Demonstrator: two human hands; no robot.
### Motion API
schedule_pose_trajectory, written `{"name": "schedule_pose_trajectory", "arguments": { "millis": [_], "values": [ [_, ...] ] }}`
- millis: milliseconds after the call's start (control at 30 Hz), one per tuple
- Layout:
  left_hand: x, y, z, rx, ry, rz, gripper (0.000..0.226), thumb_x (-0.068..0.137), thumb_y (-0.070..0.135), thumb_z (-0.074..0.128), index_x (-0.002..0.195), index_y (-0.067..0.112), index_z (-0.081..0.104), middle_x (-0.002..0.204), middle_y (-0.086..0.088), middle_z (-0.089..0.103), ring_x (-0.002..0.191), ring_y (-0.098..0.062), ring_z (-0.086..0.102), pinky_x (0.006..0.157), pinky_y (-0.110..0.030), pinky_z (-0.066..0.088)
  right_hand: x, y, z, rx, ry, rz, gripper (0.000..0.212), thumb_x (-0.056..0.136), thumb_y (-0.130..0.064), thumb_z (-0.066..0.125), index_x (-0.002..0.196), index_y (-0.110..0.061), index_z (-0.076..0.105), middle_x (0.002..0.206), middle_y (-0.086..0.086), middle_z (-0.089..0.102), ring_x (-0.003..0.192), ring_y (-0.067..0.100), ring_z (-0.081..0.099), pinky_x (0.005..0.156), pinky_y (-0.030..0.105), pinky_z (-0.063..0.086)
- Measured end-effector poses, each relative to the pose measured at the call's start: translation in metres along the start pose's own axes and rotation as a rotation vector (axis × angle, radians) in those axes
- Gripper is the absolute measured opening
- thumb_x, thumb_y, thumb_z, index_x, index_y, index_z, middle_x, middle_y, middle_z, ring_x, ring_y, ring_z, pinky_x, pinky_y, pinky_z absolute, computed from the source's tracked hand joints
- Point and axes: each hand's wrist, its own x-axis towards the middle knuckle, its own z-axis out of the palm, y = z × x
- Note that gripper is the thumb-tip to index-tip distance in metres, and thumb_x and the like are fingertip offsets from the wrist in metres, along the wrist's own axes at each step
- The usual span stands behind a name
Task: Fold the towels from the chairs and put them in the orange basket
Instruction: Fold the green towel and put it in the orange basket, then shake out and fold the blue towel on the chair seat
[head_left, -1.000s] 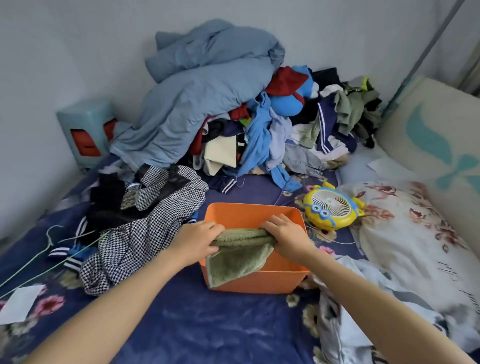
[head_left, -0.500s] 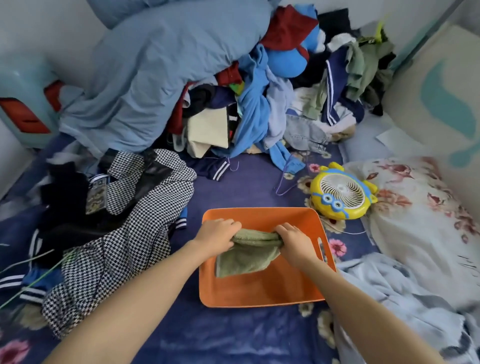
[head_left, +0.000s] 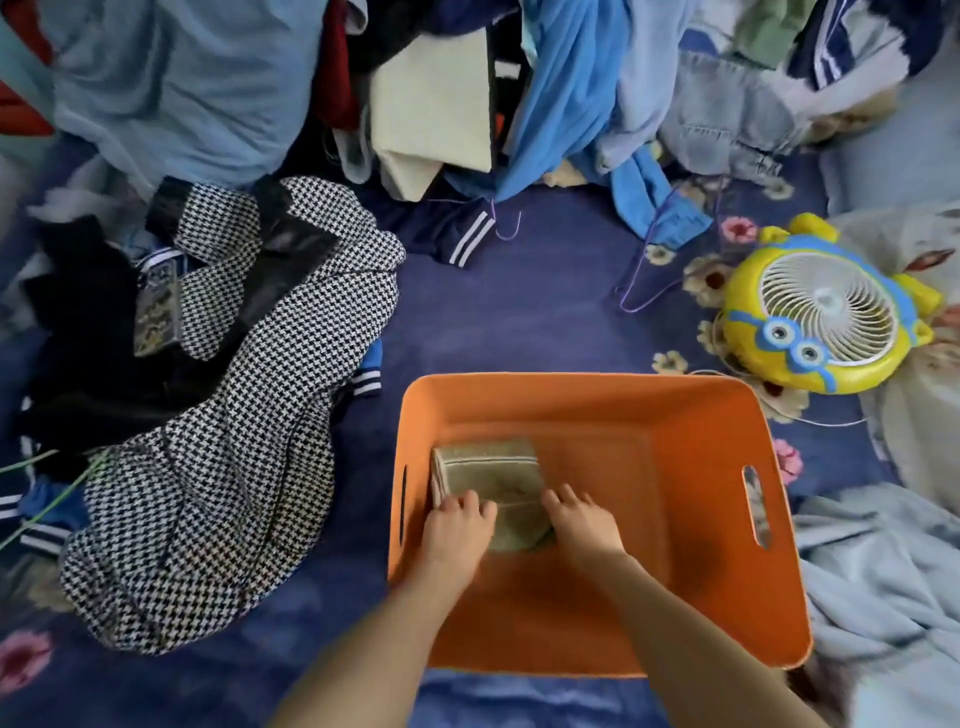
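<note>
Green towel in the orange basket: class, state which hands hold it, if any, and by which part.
Both hands hold the green towel by its near end: the left hand at the near-left corner, the right hand at the near-right corner.

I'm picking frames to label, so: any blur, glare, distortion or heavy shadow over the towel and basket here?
Head view: soft, even light, no glare, mild shadow inside the orange plastic basket; the folded green towel is fairly sharp, the left hand and right hand slightly soft; the wide-angle lens bows the basket's rim, and dark clothes at the left edge smear.
</note>
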Motion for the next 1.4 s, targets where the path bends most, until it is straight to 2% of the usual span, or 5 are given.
{"name": "schedule_pose_trajectory", "arguments": {
  "millis": [67,400,733,1067,1400],
  "values": [
    [-0.003,0.006,0.016,0.009,-0.115,-0.018,0.035,0.091,-0.003,0.038,0.125,0.004,0.039,0.123,-0.02,0.044,0.112,-0.036,0.049,0.077,-0.037,0.048,0.001,-0.005,0.01,-0.001,-0.052,-0.019,0.045,0.09,0.0,0.041,0.133,-0.011,0.034,0.136,0.011,0.037,0.124,0.034,0.041,0.092,0.041,0.043],
    [-0.006,0.007,0.046,0.408,-0.377,-0.011,0.046,0.099,0.017,0.031,0.143,0.003,0.026,0.147,-0.024,0.024,0.134,-0.042,0.022,0.109,-0.05,0.023,0.004,-0.015,0.043,0.258,-0.385,-0.05,0.05,0.093,-0.032,0.05,0.138,-0.012,0.039,0.156,0.016,-0.005,0.135,0.033,0.033,0.112,0.036,0.028],
    [0.027,-0.001,0.065,0.116,-0.424,-0.134,0.073,0.098,0.028,0.038,0.147,0.015,-0.013,0.155,-0.016,-0.015,0.143,-0.036,-0.004,0.116,-0.044,0.003,0.035,-0.015,0.059,0.301,-0.334,-0.061,0.054,0.093,-0.013,0.038,0.146,-0.02,0.028,0.156,0.009,-0.017,0.145,0.029,-0.001,0.116,0.037,0.013],
    [0.01,0.01,0.032,0.277,-0.453,-0.055,0.055,0.097,0.02,0.033,0.148,0.008,0.016,0.155,-0.021,-0.002,0.142,-0.04,-0.006,0.114,-0.053,-0.002,0.015,-0.005,0.034,0.335,-0.348,-0.081,0.05,0.091,-0.026,0.046,0.14,-0.033,0.038,0.155,0.008,0.013,0.139,0.033,0.024,0.113,0.037,0.026],
    [-0.073,0.013,-0.061,0.195,0.006,0.068,0.045,0.09,0.018,0.043,0.134,0.008,0.043,0.146,-0.019,0.029,0.14,-0.035,0.015,0.114,-0.051,0.01,-0.1,0.006,-0.033,0.335,-0.084,0.123,0.042,0.092,-0.029,0.041,0.133,-0.028,0.045,0.145,0.015,0.033,0.132,0.037,0.03,0.108,0.043,0.031]
  ]
}}
